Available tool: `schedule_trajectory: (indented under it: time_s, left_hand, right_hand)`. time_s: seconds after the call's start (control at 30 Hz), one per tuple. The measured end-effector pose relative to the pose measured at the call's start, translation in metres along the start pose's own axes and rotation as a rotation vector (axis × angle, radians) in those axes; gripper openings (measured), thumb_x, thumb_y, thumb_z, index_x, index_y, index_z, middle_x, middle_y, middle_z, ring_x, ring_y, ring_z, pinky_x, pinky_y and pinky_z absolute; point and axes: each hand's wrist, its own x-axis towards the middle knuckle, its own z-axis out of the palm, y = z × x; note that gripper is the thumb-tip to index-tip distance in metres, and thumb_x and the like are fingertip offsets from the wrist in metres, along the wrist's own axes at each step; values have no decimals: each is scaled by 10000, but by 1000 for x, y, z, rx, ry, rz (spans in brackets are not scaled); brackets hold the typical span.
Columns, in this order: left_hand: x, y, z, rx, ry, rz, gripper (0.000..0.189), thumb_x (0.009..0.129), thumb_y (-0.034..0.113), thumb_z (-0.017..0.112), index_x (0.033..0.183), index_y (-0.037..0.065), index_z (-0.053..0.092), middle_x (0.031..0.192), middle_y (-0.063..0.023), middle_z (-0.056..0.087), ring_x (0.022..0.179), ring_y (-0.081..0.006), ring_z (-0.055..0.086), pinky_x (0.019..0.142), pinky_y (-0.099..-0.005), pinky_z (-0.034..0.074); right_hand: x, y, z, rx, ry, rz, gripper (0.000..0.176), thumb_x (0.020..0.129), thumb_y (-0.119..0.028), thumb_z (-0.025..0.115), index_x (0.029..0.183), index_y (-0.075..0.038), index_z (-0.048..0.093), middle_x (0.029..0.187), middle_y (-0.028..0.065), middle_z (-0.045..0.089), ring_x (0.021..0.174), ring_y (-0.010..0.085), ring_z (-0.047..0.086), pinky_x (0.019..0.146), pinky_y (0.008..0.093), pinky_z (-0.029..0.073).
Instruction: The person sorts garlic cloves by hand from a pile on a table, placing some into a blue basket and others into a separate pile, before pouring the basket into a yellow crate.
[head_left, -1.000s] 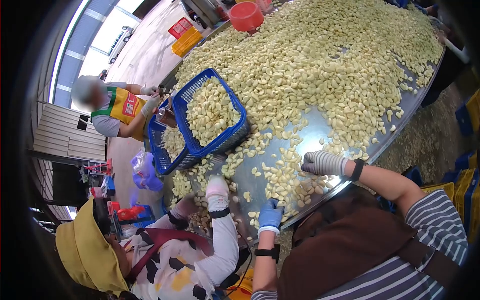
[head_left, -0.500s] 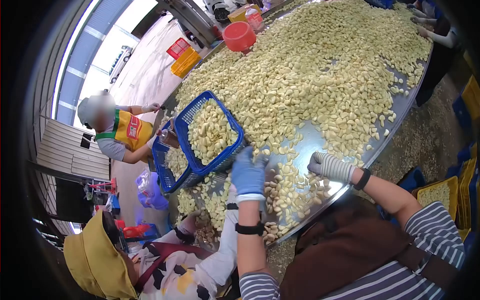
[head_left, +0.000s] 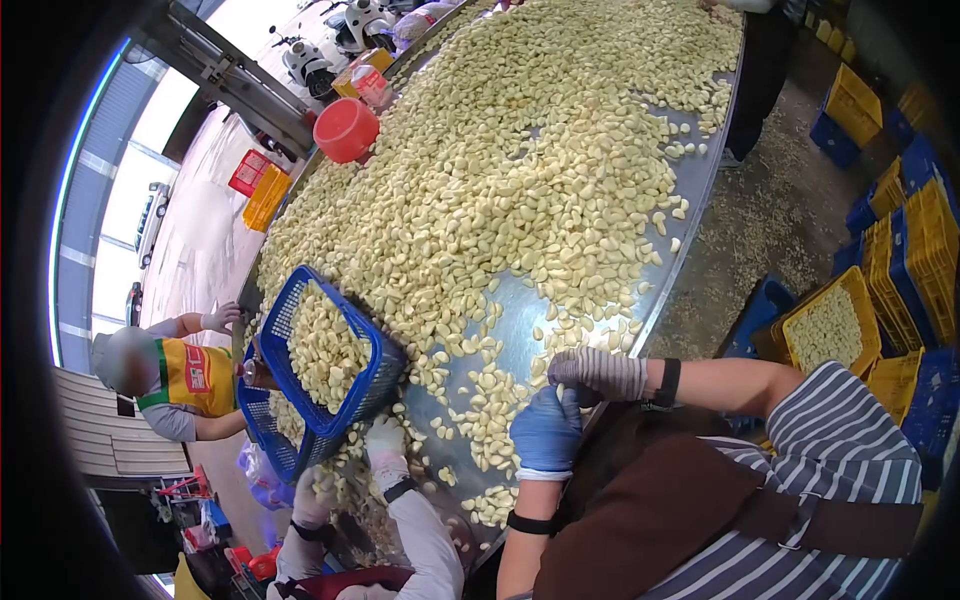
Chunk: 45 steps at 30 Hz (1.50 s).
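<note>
My left hand (head_left: 547,432), in a blue glove, is at the near edge of the metal table (head_left: 520,318) with its fingers bent together. Against it is my right hand (head_left: 598,374) in a striped knit glove, its fingers curled too. Both are closed where they meet, and whatever lies between the fingertips is hidden or too small to name. Peeled garlic cloves (head_left: 490,400) lie loose just left of my hands. A large heap of garlic cloves (head_left: 520,190) spreads over the table beyond.
Left on the table are a blue basket (head_left: 385,365) of cloves and a second blue basket (head_left: 275,455). A co-worker's gloved hand (head_left: 386,445) is beside them. A red tub (head_left: 346,130) sits at the far left edge. Yellow crates (head_left: 880,250) stand stacked on the right.
My left hand has moved from beside the blue basket to meet my right hand at the table edge. The view has shifted, and the co-worker's hand now shows near the baskets.
</note>
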Motion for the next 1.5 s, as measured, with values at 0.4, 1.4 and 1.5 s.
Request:
schedule_trajectory:
  time_s: [0.4,1.4,1.5]
  left_hand:
    - [44,-28,45,-198,-65,107,558,813,245,650,1332,122,487,1445,-208,351,1060,-370,593,902,-420,482]
    - [-49,-95,15,242,-724,-549,330,839,393,587,978,126,721,1017,-147,682,923,-299,653,831,-386,501]
    - [-30,-85,9,208,-443,-515,232,823,298,586,942,139,705,942,-128,685,873,-298,658,769,-414,508]
  right_hand:
    - [-13,-69,-105,-1261,292,-159,473,861,-427,581,1180,-80,614,832,139,697,750,269,682,687,386,531]
    - [112,-2,-53,-1689,-207,-344,122,757,-139,628,791,-30,673,705,156,631,684,340,651,581,428,511]
    - [126,9,-55,-1733,-190,-304,125,762,-146,624,807,-41,676,729,147,641,705,343,647,609,426,508]
